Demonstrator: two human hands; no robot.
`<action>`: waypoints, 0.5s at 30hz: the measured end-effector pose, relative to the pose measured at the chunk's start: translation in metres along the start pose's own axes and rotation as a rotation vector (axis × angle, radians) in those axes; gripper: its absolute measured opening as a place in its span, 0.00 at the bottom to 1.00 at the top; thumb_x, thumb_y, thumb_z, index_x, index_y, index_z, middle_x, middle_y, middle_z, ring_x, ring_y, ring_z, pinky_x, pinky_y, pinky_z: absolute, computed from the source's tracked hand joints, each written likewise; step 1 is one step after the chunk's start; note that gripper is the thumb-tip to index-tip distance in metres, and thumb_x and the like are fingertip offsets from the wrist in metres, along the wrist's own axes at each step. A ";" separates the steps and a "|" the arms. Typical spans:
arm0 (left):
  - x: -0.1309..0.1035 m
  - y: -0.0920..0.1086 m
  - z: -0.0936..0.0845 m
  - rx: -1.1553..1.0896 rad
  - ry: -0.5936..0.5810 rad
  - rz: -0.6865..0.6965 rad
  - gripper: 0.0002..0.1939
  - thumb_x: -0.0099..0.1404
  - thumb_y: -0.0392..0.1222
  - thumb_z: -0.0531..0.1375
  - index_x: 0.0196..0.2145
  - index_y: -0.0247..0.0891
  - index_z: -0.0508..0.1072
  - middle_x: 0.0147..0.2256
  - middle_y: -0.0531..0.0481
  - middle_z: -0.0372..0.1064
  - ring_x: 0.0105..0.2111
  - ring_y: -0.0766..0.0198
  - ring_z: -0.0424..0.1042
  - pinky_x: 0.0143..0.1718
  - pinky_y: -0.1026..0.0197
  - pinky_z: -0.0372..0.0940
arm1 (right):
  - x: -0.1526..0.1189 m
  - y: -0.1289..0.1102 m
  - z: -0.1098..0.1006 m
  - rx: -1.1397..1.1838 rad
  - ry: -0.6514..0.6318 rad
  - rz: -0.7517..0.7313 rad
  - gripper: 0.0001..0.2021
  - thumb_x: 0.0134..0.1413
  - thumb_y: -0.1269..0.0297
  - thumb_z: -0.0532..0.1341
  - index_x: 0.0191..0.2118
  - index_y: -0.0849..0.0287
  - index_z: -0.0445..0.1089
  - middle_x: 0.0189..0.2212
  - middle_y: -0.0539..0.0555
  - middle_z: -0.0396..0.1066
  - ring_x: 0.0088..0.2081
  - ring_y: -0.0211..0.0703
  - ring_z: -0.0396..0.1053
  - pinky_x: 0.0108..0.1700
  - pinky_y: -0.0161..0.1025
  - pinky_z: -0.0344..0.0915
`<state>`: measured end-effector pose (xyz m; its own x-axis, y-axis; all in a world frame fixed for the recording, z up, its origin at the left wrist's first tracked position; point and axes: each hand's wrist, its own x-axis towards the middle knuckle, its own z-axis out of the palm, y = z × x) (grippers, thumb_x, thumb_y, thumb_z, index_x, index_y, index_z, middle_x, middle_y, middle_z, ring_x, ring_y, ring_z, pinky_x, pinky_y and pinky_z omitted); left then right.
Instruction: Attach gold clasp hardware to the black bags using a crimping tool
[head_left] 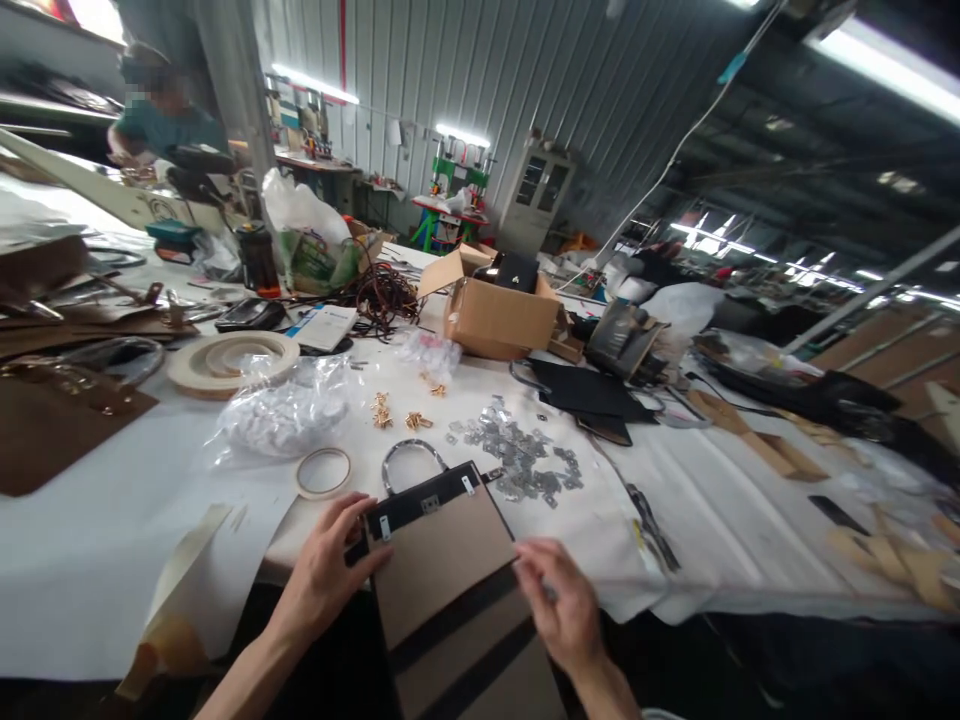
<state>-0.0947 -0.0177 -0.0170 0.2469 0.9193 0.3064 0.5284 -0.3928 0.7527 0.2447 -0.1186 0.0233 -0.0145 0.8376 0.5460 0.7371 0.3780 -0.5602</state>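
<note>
Both hands on a brown-and-black bag panel at the table's near edge.

Left hand (326, 570) grips the bag panel (450, 570) at its upper left corner, fingers curled over the black top band. Right hand (559, 600) rests at the right edge, fingers loosely bent; grip unclear. Grey handle (411, 455) arches above; silver metal pieces (517, 455) lie just beyond on the white table (90, 560).

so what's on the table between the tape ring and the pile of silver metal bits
In the head view, the bag's curved handle lies between the tape ring and the silver metal bits.
</note>
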 end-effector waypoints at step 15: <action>0.054 0.091 0.078 0.356 -0.272 0.333 0.27 0.67 0.51 0.66 0.59 0.38 0.69 0.61 0.39 0.67 0.61 0.46 0.65 0.62 0.46 0.65 | -0.026 0.243 -0.154 -0.525 0.420 0.910 0.11 0.31 0.47 0.67 0.14 0.43 0.68 0.15 0.54 0.57 0.22 0.58 0.58 0.29 0.60 0.59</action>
<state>0.0301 -0.0061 0.0230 0.6229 0.7237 0.2970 0.6165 -0.6879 0.3831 0.5279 -0.1091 -0.0308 0.8275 0.4804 0.2907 0.5518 -0.5997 -0.5796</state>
